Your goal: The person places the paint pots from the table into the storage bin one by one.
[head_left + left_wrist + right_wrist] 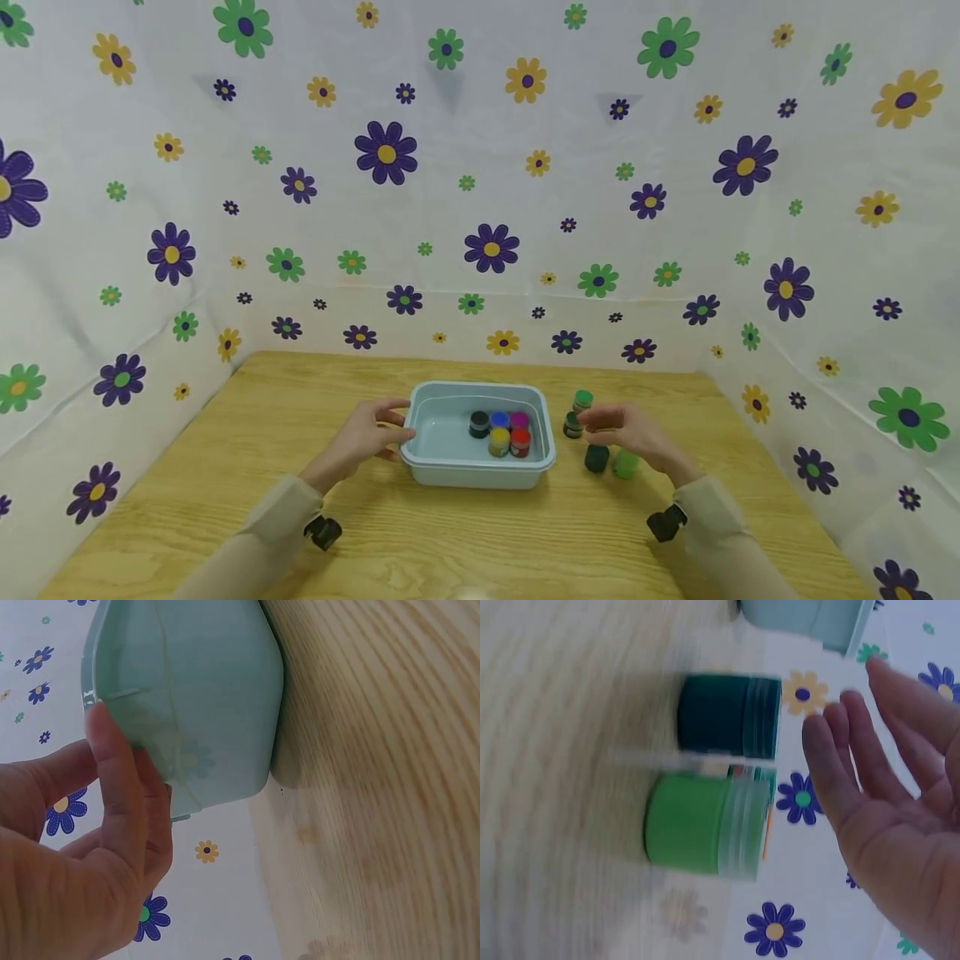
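A pale blue plastic tub [480, 477] stands mid-table with several small paint jars grouped in its right half: black [478, 424], blue [499, 422], magenta [519, 421], yellow [498, 442] and red [520, 442]. My left hand [367, 437] holds the tub's left rim with bent fingers. Right of the tub, my right hand [626, 432] hovers over more jars, its fingers loosely extended and holding nothing. Nearest it are a dark teal jar [724, 716] and a light green jar [694, 823]. Behind them stand a dark green jar [573, 425] and a green-lidded one [582, 401].
The wooden table [300, 408] carries everything. A white sheet with printed flowers [450, 208] hangs behind it and on both sides. Each wrist wears a small black camera, as on the left sleeve [281, 508].
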Demonstrator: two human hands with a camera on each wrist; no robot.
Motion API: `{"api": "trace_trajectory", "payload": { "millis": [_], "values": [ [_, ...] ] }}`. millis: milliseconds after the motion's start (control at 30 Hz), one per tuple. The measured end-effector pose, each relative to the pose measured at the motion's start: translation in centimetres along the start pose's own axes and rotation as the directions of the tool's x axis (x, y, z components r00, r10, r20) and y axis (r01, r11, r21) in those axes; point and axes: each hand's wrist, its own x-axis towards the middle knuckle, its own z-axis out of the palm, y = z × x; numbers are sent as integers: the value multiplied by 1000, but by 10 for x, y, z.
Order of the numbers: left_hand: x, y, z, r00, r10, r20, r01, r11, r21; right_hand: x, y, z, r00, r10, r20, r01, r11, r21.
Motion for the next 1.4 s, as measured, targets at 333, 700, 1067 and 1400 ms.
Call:
{"api": "trace_trajectory", "payload": {
  "millis": [333,700,1067,1400],
  "values": [
    [-1,1,0,1000,-4,-4,4,1000,5,9,12,-25,973,-36,230,56,995,-81],
    [1,-1,2,999,-39,-35,38,999,-26,19,14,-25,922,4,387,56,988,-143],
    [0,-2,2,998,-42,-55,40,999,-35,25,19,-23,905,27,425,51,984,-171],
    [-1,0,3,998,-46,-47,44,998,-50,26,18,-23,947,47,317,20,978,-206]
  ]
}}
